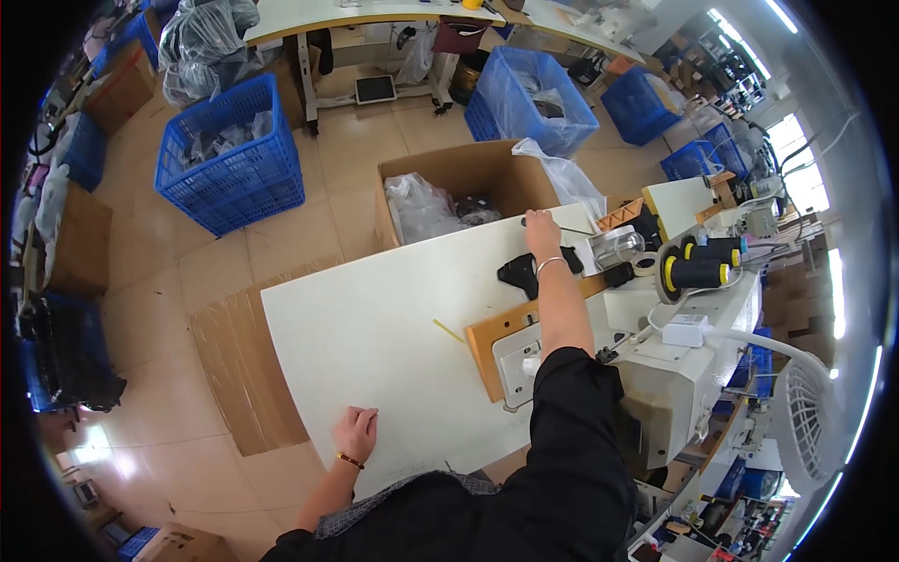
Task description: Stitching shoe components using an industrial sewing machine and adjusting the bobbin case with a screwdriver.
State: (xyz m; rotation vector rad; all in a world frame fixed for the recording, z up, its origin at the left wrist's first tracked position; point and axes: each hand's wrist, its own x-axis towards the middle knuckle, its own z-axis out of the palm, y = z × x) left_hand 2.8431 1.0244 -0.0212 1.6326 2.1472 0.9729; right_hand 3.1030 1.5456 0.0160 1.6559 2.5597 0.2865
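Observation:
My right hand (pixel 541 232) reaches across the white sewing table (pixel 375 309) to its far edge. Its fingers are closed around a thin tool with a narrow metal shaft (pixel 576 230) that points right; the exact kind is hard to tell. Black fabric pieces (pixel 520 274) lie on the table just below that hand. My left hand (pixel 355 433) is at the table's near left edge, fingers curled in and nothing visible in them. Under my right forearm is the sewing machine's bed plate (pixel 513 367), bordered by a wooden strip (pixel 482 361).
The sewing machine (pixel 655 384) stands right, with black thread cones (pixel 698 273) and a white fan (pixel 803 421). A cardboard box (pixel 506 173) holding plastic bags adjoins the table's far edge. Blue crates (pixel 234 159) stand on the floor beyond. A yellow strip (pixel 449 331) lies on the tabletop.

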